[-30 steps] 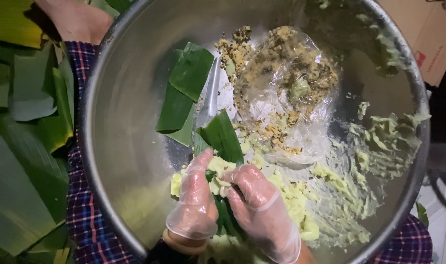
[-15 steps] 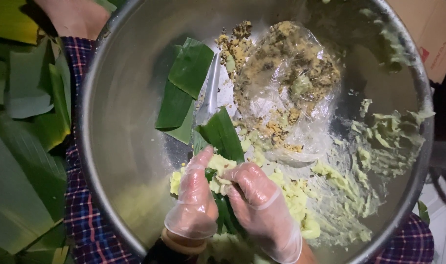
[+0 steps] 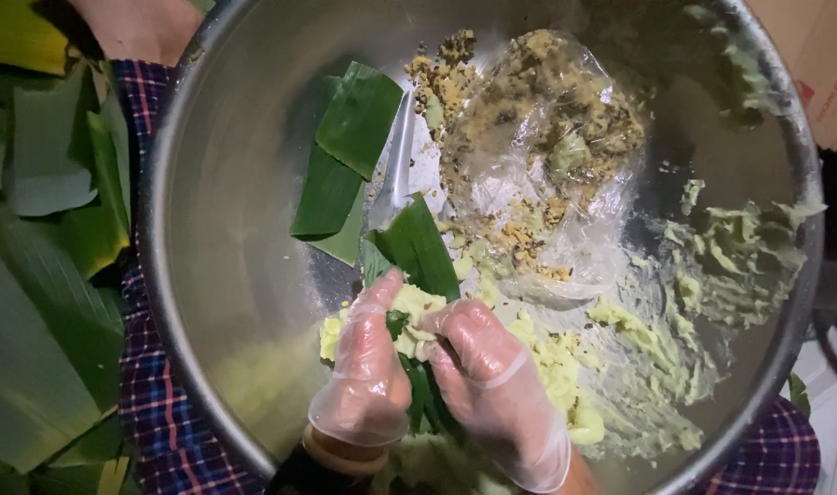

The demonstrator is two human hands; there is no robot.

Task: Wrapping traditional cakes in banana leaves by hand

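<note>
Down at six o'clock in the steel bowl, a green leaf strip with pale dough is pinched between gloved left hand and right hand. Crumbly filling on plastic wrap lies at twelve; cut leaves at nine.

place: probably home kitchen | evidence: steel mixing bowl of dough, cut banana leaves, checked cloth

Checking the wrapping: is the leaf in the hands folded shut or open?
Open: the leaf strip lies spread, pale dough exposed between both hands.
</note>
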